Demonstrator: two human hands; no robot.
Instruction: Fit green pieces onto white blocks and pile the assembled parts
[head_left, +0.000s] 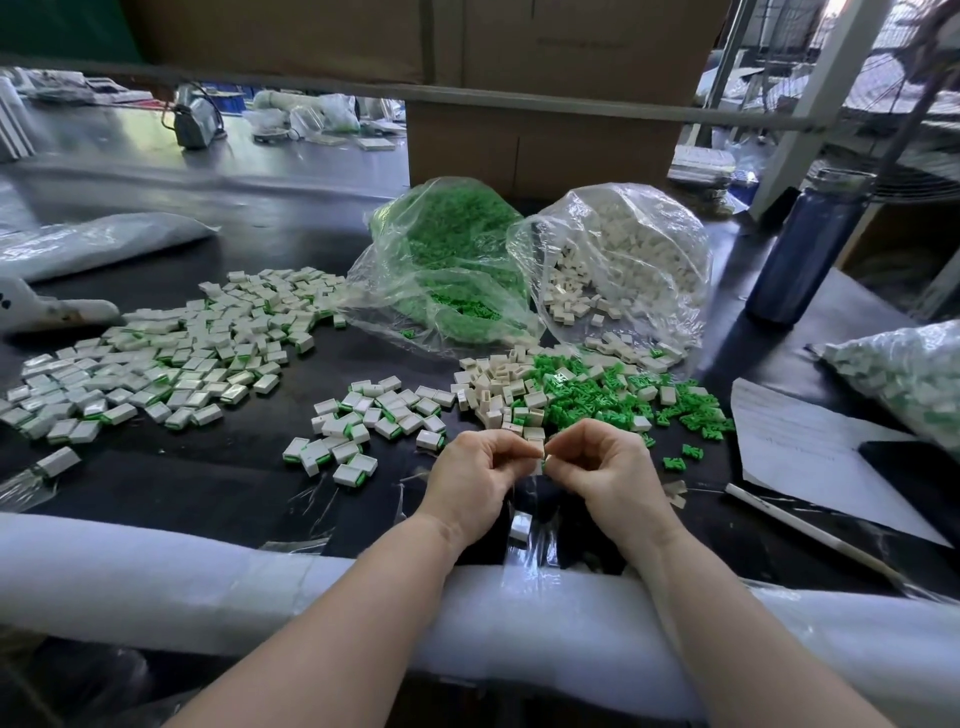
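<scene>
Seen from above, two bare forearms reach over a white padded edge (156, 566) onto a dark desk (218, 478). The left hand (475, 475) and right hand (605, 467) meet just above the desk, fingers curled, both pinching one small white block (537, 451) with a green piece (544, 466) showing at its lower edge. Just beyond the hands lies a loose heap of white blocks (493, 384) mixed with green pieces (608, 389). Left of that sits a small pile of assembled parts (374, 421), and farther left a much larger pile (171, 353). Behind stand two open clear bags, one of green pieces (447, 249), one of white blocks (623, 254). A dark bottle (810, 249) stands at right, near a sheet of paper (800, 441).
</scene>
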